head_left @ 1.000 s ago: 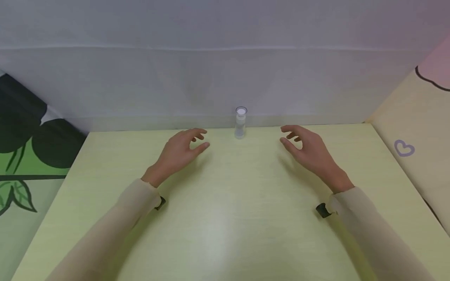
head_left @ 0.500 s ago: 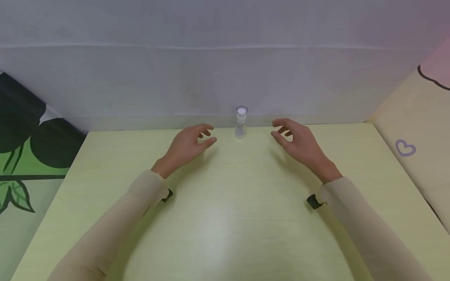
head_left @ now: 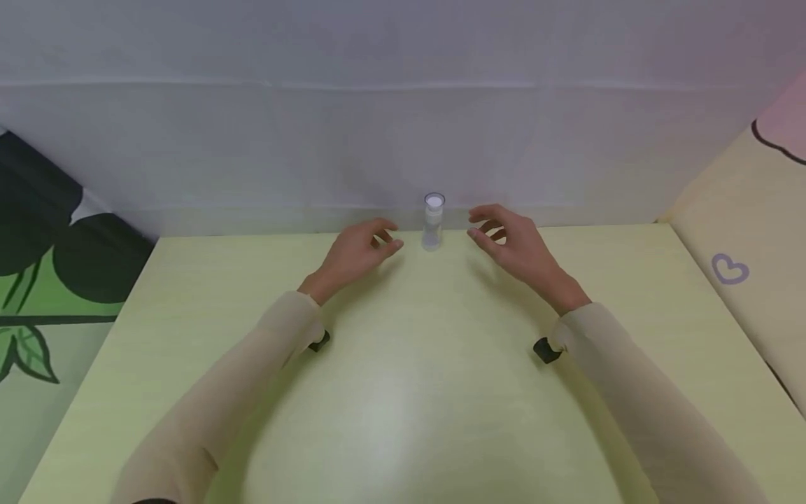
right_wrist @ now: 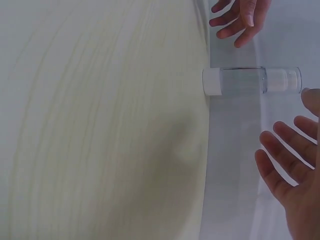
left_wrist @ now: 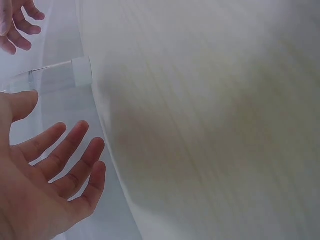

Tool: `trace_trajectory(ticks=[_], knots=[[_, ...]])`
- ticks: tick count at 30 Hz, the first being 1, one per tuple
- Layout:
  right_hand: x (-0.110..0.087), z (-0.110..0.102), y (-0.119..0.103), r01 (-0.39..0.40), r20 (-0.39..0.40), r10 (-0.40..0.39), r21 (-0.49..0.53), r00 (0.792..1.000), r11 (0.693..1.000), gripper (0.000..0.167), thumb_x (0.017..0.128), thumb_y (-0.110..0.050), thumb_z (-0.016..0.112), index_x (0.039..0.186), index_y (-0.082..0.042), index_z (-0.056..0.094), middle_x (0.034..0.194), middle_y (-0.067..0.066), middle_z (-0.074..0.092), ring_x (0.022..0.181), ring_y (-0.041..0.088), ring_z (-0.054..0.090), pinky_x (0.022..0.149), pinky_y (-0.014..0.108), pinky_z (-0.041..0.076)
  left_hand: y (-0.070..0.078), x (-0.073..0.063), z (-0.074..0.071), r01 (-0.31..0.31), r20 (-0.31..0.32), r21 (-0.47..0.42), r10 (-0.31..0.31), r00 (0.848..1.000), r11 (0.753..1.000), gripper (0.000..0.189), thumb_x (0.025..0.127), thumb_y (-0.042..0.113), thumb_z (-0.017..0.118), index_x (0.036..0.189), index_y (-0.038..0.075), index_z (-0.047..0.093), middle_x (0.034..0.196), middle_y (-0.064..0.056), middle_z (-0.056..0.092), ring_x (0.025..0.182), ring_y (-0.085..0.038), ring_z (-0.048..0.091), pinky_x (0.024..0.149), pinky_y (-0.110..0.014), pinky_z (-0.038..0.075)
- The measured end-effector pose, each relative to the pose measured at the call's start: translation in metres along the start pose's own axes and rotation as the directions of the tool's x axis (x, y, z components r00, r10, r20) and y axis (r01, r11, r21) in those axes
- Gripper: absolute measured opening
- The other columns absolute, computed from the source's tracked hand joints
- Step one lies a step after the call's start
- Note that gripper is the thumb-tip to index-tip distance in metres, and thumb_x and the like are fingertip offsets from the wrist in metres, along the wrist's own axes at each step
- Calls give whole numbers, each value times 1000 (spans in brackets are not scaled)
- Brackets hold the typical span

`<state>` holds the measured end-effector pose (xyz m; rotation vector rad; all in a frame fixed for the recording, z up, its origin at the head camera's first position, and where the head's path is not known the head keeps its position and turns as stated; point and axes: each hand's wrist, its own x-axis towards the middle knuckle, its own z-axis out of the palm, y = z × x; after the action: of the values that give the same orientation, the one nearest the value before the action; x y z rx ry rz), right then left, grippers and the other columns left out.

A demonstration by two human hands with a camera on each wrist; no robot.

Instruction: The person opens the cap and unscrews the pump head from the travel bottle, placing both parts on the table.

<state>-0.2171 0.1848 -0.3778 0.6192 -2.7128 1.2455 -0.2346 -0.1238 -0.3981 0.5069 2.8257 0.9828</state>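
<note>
A small clear cylindrical bottle [head_left: 432, 227] stands upright near the table's back edge. The right wrist view shows this bottle [right_wrist: 242, 81] with a white band at its base and a whitish part inside its clear top. My left hand [head_left: 359, 252] is a short way to its left, fingers loosely bent and palm towards it. On the other side, slightly farther off, my right hand [head_left: 516, 245] faces it with fingers apart. Both hands hold nothing. In the left wrist view, the thumb [left_wrist: 22, 106] of my left hand overlaps the bottle's upper part.
The pale wooden table [head_left: 390, 392] ends at a whitish cloth backdrop [head_left: 302, 154] just behind the bottle. To the right rises a cream panel with a purple heart [head_left: 730, 269]. A panel with a dark and green print [head_left: 94, 259] borders the left side.
Both hands have moved inward towards the bottle, the left going right and the right going left, each slightly farther from me. The bottle stays in place.
</note>
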Motion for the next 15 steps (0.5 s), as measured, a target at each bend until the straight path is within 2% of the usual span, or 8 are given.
trace_trajectory(ticks=[10,15], knots=[[20,10,-5,-8,-2,9,51,1000,999,39,102,-24,69,137,-10,61,131,9,70,113,26,70,97,44,59,7,20,8,2,-3,-56,-2,1000,998,48,104,44,61,141,14,61,124,-8,73,109,-27,70,94,-43,57],[29,15,-7,-13,-14,14,95,1000,995,38,102,-26,70,136,-12,62,130,8,70,113,25,70,97,44,59,14,32,9,-38,-26,-48,36,999,998,45,103,37,64,139,10,64,121,-10,75,105,-27,71,95,-42,57]])
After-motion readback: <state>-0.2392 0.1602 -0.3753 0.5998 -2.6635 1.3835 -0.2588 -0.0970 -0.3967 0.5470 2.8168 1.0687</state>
